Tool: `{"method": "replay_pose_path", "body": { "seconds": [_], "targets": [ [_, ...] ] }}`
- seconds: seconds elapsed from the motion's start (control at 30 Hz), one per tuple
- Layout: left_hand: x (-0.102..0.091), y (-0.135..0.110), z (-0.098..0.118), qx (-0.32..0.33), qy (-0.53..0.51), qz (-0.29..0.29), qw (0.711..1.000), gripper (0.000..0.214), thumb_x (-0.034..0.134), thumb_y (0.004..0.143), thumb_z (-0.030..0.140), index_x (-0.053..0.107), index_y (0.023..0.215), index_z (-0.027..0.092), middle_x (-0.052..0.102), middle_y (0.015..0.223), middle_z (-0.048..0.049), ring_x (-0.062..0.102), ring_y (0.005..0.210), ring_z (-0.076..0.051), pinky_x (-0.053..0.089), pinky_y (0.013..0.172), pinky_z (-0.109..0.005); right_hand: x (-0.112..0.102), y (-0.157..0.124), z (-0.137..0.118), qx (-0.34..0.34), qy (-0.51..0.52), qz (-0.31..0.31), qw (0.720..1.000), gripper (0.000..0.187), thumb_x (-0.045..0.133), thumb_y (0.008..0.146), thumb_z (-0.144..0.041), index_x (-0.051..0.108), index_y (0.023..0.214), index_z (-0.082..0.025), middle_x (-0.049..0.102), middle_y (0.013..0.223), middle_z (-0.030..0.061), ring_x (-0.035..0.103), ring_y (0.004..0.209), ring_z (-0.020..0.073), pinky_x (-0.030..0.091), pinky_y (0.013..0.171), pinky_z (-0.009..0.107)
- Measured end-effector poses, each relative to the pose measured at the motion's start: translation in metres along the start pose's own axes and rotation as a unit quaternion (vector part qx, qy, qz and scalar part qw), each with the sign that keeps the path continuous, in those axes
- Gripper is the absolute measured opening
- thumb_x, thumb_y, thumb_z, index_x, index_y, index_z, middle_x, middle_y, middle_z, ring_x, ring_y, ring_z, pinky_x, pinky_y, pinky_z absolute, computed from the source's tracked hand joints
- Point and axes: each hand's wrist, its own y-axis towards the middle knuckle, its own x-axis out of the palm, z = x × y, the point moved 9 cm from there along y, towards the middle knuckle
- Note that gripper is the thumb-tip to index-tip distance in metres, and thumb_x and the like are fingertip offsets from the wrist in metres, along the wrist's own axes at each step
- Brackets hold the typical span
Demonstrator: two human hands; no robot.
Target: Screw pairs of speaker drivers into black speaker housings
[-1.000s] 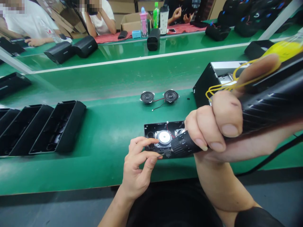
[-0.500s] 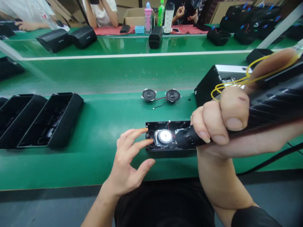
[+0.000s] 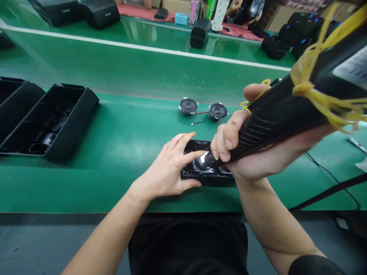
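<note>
My right hand (image 3: 243, 149) is wrapped round a black electric screwdriver (image 3: 286, 110) bound with yellow rubber bands (image 3: 312, 91); its tip points down onto a black speaker panel (image 3: 206, 173) lying on the green bench. A silver-backed speaker driver (image 3: 200, 165) sits in that panel under the tool tip. My left hand (image 3: 172, 168) rests on the panel's left end, fingers spread flat over it, thumb along its front edge. Two loose small speakers (image 3: 203, 109) joined by red and black wires lie just behind the panel.
Open black housings (image 3: 48, 122) stand in a row at the left of the green bench (image 3: 120, 152). A black cable (image 3: 329, 191) runs off to the right. Beyond the white line stand finished black speakers (image 3: 100, 13), bottles and another person's hands.
My left hand moved from hovering beside the panel to lying on its left end. The screwdriver swung up steeper and its tip shifted left onto the silver driver. The view tilted down.
</note>
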Motion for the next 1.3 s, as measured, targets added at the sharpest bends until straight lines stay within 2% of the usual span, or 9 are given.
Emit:
{"method": "replay_pose_path", "body": {
  "seconds": [0.17, 0.4, 0.53, 0.73, 0.83, 0.93, 1.1, 1.2, 1.3],
  "targets": [
    [0.001, 0.0, -0.002, 0.009, -0.027, 0.022, 0.999, 0.062, 0.091, 0.083, 0.041, 0.068, 0.139, 0.029, 0.039, 0.171, -0.0143, 0.037, 0.157, -0.04, 0.042, 0.126, -0.062, 0.002, -0.001, 0.008, -0.016, 0.002, -0.035, 0.999, 0.053, 0.084, 0.082, -0.068, 0.073, 0.109, -0.024, 0.065, 0.058, -0.0078, 0.049, 0.035, 0.0121, 0.036, 0.034, 0.025],
    [0.003, 0.0, -0.004, 0.008, -0.034, 0.02, 0.999, 0.064, 0.09, 0.083, 0.044, 0.068, 0.141, 0.029, 0.039, 0.169, -0.0149, 0.04, 0.153, -0.038, 0.044, 0.122, -0.062, 0.001, 0.003, 0.008, -0.006, -0.011, -0.044, 0.999, 0.056, 0.088, 0.079, -0.068, 0.073, 0.112, -0.024, 0.068, 0.06, -0.0065, 0.052, 0.038, 0.013, 0.041, 0.036, 0.026],
    [0.003, -0.001, -0.004, 0.012, -0.034, 0.027, 0.999, 0.067, 0.091, 0.082, 0.043, 0.067, 0.143, 0.026, 0.038, 0.168, -0.0163, 0.04, 0.152, -0.038, 0.044, 0.123, -0.061, -0.008, 0.005, 0.013, -0.021, -0.005, 0.01, 1.0, 0.061, 0.087, 0.078, -0.071, 0.073, 0.108, -0.02, 0.064, 0.054, -0.0059, 0.049, 0.034, 0.0119, 0.035, 0.032, 0.025],
    [0.003, -0.001, -0.004, 0.016, -0.038, 0.036, 0.999, 0.062, 0.09, 0.084, 0.043, 0.068, 0.14, 0.027, 0.042, 0.166, -0.0155, 0.042, 0.15, -0.038, 0.047, 0.12, -0.061, -0.014, 0.006, 0.018, -0.116, 0.035, 0.04, 0.992, 0.072, 0.063, 0.088, -0.088, 0.072, 0.108, -0.019, 0.054, 0.049, -0.0073, 0.036, 0.027, 0.0094, 0.016, 0.024, 0.023],
    [0.003, -0.001, -0.004, 0.016, -0.034, 0.035, 0.999, 0.06, 0.087, 0.085, 0.045, 0.068, 0.139, 0.027, 0.042, 0.166, -0.0149, 0.043, 0.149, -0.037, 0.047, 0.119, -0.061, -0.017, 0.007, 0.021, -0.108, 0.018, 0.057, 0.992, 0.074, 0.063, 0.088, -0.088, 0.072, 0.109, -0.017, 0.052, 0.05, -0.0079, 0.037, 0.027, 0.0096, 0.019, 0.025, 0.024],
    [0.004, -0.001, -0.005, 0.015, -0.033, 0.035, 0.999, 0.059, 0.087, 0.085, 0.045, 0.069, 0.138, 0.028, 0.042, 0.166, -0.0144, 0.043, 0.149, -0.037, 0.047, 0.119, -0.06, -0.016, 0.006, 0.022, -0.092, -0.003, 0.056, 0.994, 0.076, 0.061, 0.086, -0.091, 0.071, 0.11, -0.02, 0.051, 0.05, -0.0083, 0.038, 0.028, 0.0106, 0.022, 0.027, 0.025],
    [0.002, -0.002, -0.003, 0.019, -0.035, 0.041, 0.998, 0.059, 0.088, 0.085, 0.043, 0.069, 0.139, 0.028, 0.043, 0.165, -0.0142, 0.043, 0.149, -0.037, 0.047, 0.119, -0.059, -0.019, 0.002, 0.024, -0.085, -0.021, 0.072, 0.994, 0.075, 0.059, 0.082, -0.095, 0.07, 0.107, -0.025, 0.049, 0.048, -0.0084, 0.034, 0.028, 0.0106, 0.018, 0.027, 0.025],
    [0.002, -0.002, -0.002, 0.018, -0.033, 0.04, 0.998, 0.06, 0.089, 0.083, 0.043, 0.069, 0.139, 0.028, 0.044, 0.164, -0.0143, 0.044, 0.147, -0.037, 0.047, 0.119, -0.059, -0.015, 0.0, 0.023, -0.097, 0.009, 0.034, 0.995, 0.07, 0.061, 0.086, -0.09, 0.071, 0.109, -0.025, 0.051, 0.05, -0.0075, 0.036, 0.028, 0.0103, 0.019, 0.027, 0.025],
    [0.003, -0.002, -0.002, 0.018, -0.03, 0.039, 0.999, 0.06, 0.09, 0.083, 0.042, 0.07, 0.137, 0.029, 0.044, 0.163, -0.0142, 0.044, 0.147, -0.037, 0.047, 0.118, -0.06, -0.013, -0.002, 0.022, -0.072, 0.023, 0.012, 0.997, 0.064, 0.071, 0.085, -0.083, 0.073, 0.11, -0.024, 0.056, 0.053, -0.0072, 0.042, 0.031, 0.0108, 0.026, 0.029, 0.025]
  ]
}}
